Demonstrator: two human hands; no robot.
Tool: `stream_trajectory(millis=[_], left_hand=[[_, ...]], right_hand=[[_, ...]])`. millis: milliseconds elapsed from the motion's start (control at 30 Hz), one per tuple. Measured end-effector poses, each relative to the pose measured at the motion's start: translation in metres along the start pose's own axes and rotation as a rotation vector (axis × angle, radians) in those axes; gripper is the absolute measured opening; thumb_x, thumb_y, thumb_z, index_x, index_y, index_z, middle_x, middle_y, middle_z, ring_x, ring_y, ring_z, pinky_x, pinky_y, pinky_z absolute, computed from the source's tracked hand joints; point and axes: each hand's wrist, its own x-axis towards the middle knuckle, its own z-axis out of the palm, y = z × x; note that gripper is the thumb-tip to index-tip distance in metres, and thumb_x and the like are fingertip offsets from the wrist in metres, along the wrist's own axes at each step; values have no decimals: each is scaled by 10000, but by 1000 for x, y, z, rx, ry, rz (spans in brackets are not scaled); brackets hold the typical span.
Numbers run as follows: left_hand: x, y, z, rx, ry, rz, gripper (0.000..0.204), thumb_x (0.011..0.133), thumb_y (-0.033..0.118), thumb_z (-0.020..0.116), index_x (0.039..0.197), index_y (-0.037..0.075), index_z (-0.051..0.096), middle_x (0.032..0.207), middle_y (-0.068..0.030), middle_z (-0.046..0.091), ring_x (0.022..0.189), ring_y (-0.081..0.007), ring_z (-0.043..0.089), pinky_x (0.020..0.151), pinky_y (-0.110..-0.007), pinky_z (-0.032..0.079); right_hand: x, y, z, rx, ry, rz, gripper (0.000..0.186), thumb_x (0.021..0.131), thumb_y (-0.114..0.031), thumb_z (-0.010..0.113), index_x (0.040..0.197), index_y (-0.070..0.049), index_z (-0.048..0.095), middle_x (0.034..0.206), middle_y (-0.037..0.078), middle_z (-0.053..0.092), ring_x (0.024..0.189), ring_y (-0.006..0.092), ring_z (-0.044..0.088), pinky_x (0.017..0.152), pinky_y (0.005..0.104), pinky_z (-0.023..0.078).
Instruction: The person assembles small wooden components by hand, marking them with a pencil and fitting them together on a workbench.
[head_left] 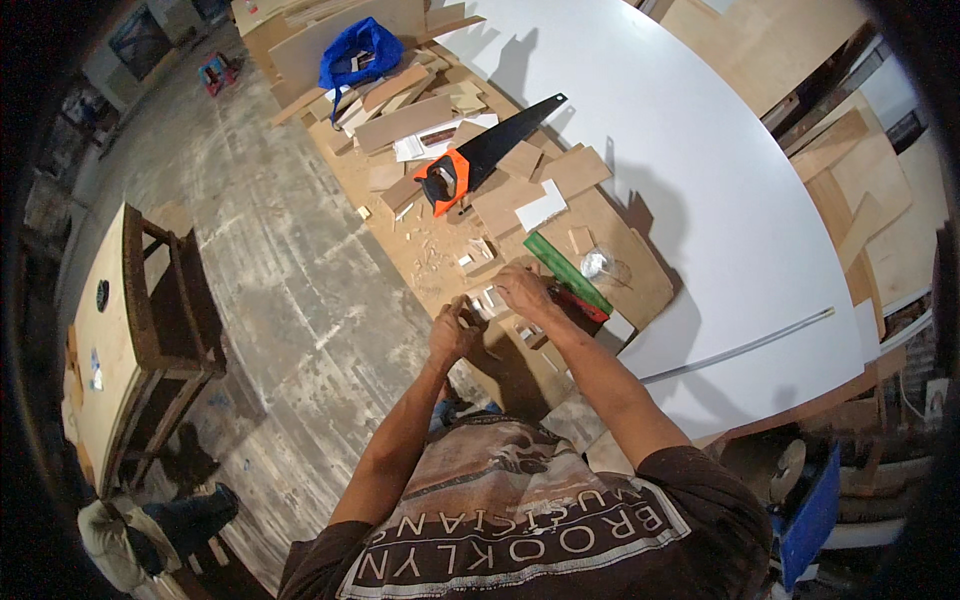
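**Small wood pieces handled at cluttered surface**

The left hand (452,330) was closed on a small wood piece (468,318), raised for work; the right hand (522,290) pressed white offcuts (490,300) flat. A green ruler (566,272) lay just beyond, a handsaw (485,155) farther off.

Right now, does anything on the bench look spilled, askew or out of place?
Nothing looks damaged. Wood offcuts and small chips lie scattered loosely over the brown board, and the handsaw rests slantwise on them. Both hands, left and right, work among small blocks beside the green ruler.
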Motion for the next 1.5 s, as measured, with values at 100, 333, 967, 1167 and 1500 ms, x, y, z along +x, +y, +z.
stream_trajectory(millis=[100, 333, 967, 1167, 1500], left_hand=[[-1, 8, -4, -14, -5, 8, 697, 702, 194, 774, 1346, 35, 561, 1055, -187, 671, 940, -367, 658, 835, -437, 545], [1, 11, -9, 3, -27, -33, 683, 720, 230, 780, 1345, 64, 559, 1062, -155, 676, 971, -356, 666, 823, -439, 547], [1, 3, -4, 61, 0, -29, 648, 701, 205, 808, 1309, 147, 590, 1071, -142, 679, 888, -322, 699, 781, -422, 563], [0, 2, -11, -72, -31, -68, 643, 717, 144, 757, 1333, 76, 588, 1053, -161, 702, 948, -333, 690, 853, -415, 543], [6, 0, -17, -113, -106, -115, 615, 758, 191, 741, 1351, 117, 597, 1068, -140, 727, 930, -304, 705, 830, -408, 550]], right_hand=[[-6, -3, -1, 5, -63, 40, 148, 903, -157, 608, 991, -113, 719, 1081, 70, 665, 1110, 283, 597, 966, 624, 370], [-6, -5, 2, -62, -24, -16, 116, 882, -154, 624, 907, -111, 729, 982, 47, 682, 1043, 258, 619, 949, 558, 347], [-5, -29, 6, -217, -23, 26, 181, 846, -72, 558, 850, -104, 736, 1004, 67, 692, 1044, 235, 631, 1026, 528, 293], [-4, -29, 6, -209, -22, 28, 138, 823, -84, 572, 817, -78, 710, 949, 85, 678, 991, 268, 630, 925, 515, 355], [17, 0, 1, 49, -31, 189, 126, 860, -190, 635, 850, -87, 706, 927, 166, 697, 947, 366, 654, 922, 594, 354]])
